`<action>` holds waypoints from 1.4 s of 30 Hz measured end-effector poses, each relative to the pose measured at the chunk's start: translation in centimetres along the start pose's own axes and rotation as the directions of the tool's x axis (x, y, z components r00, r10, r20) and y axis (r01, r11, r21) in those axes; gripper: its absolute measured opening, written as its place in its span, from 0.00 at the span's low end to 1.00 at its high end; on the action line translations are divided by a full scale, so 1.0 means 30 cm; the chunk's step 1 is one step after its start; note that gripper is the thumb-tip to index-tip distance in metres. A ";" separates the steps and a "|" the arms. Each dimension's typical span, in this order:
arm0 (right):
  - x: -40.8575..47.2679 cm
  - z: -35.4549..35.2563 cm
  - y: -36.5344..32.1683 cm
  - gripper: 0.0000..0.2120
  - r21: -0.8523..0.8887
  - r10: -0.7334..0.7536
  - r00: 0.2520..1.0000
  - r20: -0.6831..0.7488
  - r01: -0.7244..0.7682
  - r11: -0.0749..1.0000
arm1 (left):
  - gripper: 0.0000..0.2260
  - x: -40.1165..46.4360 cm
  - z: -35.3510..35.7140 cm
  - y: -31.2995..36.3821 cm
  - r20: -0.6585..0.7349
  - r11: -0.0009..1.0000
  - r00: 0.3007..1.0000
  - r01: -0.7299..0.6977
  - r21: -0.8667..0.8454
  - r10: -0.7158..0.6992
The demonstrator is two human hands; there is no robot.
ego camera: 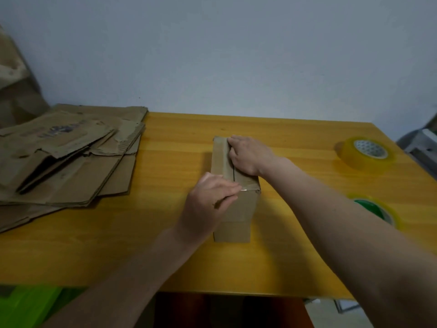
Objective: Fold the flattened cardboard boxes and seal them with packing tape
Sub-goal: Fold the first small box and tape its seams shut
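A small folded cardboard box (238, 209) stands in the middle of the yellow table (165, 245), its top flaps closed with a dark seam between them. My right hand (248, 153) lies on the far part of the top, fingers curled down over the flaps. My left hand (208, 200) is at the box's near left top corner and pinches a shiny strip of clear tape (248, 189) that runs across the near edge. A roll of clear tape (367, 152) lies at the table's far right. A second roll with a green core (376, 210) sits nearer, partly hidden by my right forearm.
A pile of flattened cardboard boxes (63, 157) covers the table's left end. More cardboard (14, 74) leans against the wall at far left. Something green (26, 306) lies below the table's front left edge. A grey object (423, 145) stands beyond the right end.
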State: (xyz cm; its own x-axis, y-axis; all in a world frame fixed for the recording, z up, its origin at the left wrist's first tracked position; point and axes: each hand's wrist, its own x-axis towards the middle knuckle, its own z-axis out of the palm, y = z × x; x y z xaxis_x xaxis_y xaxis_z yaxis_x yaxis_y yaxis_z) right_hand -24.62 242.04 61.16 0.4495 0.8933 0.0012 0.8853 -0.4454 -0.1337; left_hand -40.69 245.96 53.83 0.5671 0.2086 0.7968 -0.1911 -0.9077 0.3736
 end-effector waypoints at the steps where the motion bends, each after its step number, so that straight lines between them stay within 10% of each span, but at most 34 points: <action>1: 0.010 0.003 0.002 0.20 0.021 -0.007 1.000 -0.015 0.008 1.000 | 0.06 0.000 -0.003 -0.001 0.002 1.000 1.000 -0.007 -0.004 0.007; 20: 0.021 0.027 0.066 0.21 0.433 -0.039 0.990 -0.134 0.094 0.897 | 0.10 0.003 0.000 -0.009 0.137 1.000 0.990 0.009 0.009 -0.010; 33: -0.703 0.195 0.393 0.17 0.329 0.429 0.799 -0.421 -0.306 0.893 | 0.15 0.064 0.206 0.232 0.113 0.997 0.992 0.063 -0.036 -0.059; 39: -0.780 0.189 0.441 0.22 0.002 0.564 0.799 -0.209 -0.576 0.817 | 0.21 0.036 0.382 0.304 0.527 0.903 0.790 0.419 -0.092 -0.313; 42: -0.797 0.167 0.433 0.18 0.219 0.584 0.796 -0.156 -0.549 0.807 | 0.23 0.075 0.420 0.333 0.613 0.739 0.634 0.664 -0.119 -0.471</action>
State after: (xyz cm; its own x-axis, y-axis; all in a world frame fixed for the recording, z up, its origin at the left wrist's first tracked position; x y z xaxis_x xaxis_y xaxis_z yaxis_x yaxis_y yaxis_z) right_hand -24.46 215.21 54.44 0.8940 0.4413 0.0778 0.4412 -0.8362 -0.3257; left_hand -31.22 232.78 53.36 0.9409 0.3366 0.0380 0.1401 -0.4889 0.8610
